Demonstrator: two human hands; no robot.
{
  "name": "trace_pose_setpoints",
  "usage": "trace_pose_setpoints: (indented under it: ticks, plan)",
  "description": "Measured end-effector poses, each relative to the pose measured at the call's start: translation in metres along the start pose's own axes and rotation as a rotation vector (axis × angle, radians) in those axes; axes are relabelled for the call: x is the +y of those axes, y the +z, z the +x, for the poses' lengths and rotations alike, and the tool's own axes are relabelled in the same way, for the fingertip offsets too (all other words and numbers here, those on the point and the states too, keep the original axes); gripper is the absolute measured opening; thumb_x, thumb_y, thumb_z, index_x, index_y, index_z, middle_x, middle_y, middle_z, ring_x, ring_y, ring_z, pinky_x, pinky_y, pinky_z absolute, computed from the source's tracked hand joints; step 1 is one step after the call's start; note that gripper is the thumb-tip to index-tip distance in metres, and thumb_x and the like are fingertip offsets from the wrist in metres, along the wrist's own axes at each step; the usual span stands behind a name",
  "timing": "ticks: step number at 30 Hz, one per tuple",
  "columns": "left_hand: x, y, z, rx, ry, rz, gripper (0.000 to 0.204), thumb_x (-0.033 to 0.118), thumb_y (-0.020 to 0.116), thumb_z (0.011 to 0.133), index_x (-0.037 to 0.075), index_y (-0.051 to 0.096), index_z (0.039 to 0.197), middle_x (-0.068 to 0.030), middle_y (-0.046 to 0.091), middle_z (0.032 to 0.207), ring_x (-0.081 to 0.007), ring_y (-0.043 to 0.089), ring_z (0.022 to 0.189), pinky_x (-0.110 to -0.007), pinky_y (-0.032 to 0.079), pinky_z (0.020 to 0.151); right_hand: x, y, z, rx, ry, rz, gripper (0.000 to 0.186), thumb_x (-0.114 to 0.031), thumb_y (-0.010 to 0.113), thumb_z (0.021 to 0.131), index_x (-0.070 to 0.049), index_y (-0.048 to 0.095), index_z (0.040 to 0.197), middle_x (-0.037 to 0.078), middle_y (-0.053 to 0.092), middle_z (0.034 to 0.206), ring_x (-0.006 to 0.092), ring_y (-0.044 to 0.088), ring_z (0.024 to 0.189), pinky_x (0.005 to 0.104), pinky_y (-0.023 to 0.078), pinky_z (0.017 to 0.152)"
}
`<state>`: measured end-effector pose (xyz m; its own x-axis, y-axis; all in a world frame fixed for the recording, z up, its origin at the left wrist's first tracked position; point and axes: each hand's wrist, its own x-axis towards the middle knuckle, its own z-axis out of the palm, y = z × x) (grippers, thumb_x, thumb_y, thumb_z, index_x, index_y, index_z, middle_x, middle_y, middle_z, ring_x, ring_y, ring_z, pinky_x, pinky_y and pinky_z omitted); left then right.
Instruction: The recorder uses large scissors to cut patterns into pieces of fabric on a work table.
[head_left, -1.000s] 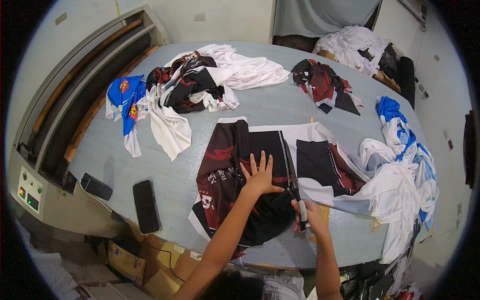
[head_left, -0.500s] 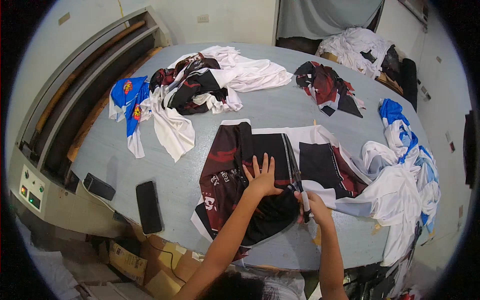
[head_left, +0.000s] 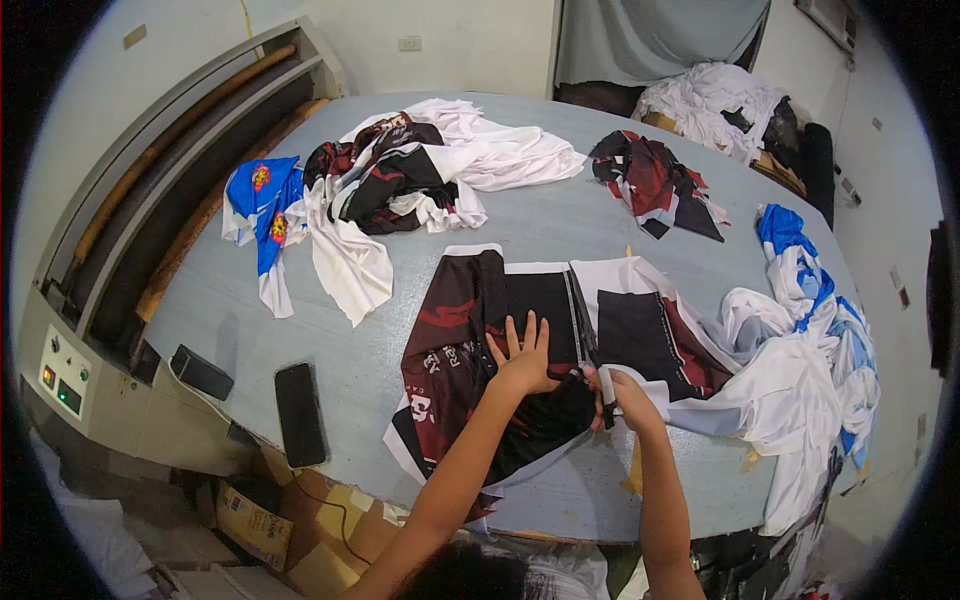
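My left hand (head_left: 522, 362) lies flat with fingers spread on a dark red and black printed fabric panel (head_left: 440, 330). My right hand (head_left: 626, 402), just to its right, is closed round the handles of a pair of scissors (head_left: 606, 388). The blades point away from me along the edge of the black part, where they are partly hidden by cloth. Right of the blades lies white fabric (head_left: 605, 275) with a black piece (head_left: 636, 335) and dark red on it. Black cloth (head_left: 545, 430) bunches under my left wrist.
A heap of white, black and red fabric (head_left: 420, 170) lies at the far left, beside blue cloth (head_left: 270, 215). Red-black scraps (head_left: 655, 185) sit far right; a white and blue pile (head_left: 800, 370) hangs over the right edge. A phone (head_left: 299, 415) and black box (head_left: 201, 372) lie left.
My right hand has shifted slightly up and left, and the scissor handles have drawn closer together. Less of the blades shows. My left hand stays on the fabric.
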<state>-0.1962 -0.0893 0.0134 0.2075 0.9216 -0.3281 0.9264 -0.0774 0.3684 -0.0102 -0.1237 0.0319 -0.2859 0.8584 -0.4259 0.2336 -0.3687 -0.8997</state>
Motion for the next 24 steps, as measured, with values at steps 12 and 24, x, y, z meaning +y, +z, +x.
trace_pose_setpoints:
  ticks: [12, 24]
  plan:
    - [-0.001, 0.002, 0.001, 0.017, 0.001, -0.004, 0.114, 0.049, 0.072, 0.06, 0.011, 0.003, 0.141, -0.0102, -0.009, 0.147, -0.0413, -0.013, 0.132, -0.069, -0.005, 0.094, -0.007, -0.007, 0.013, -0.042, 0.016, 0.108, 0.054, -0.051, 0.056, 0.081, 0.003, 0.053, 0.082, 0.004, 0.049, 0.05, 0.0177, 0.053, 0.038, 0.0249, 0.039, 0.036]
    - [-0.008, -0.007, -0.001, -0.041, 0.028, 0.007, 0.114, 0.054, 0.073, 0.056, 0.019, 0.006, 0.142, -0.0092, -0.008, 0.148, -0.0409, -0.013, 0.132, -0.068, -0.007, 0.095, 0.011, -0.027, -0.031, -0.106, -0.081, 0.283, 0.039, -0.039, 0.054, 0.085, -0.001, 0.053, 0.077, 0.004, 0.047, 0.047, 0.017, 0.049, 0.035, 0.0277, 0.039, 0.034]
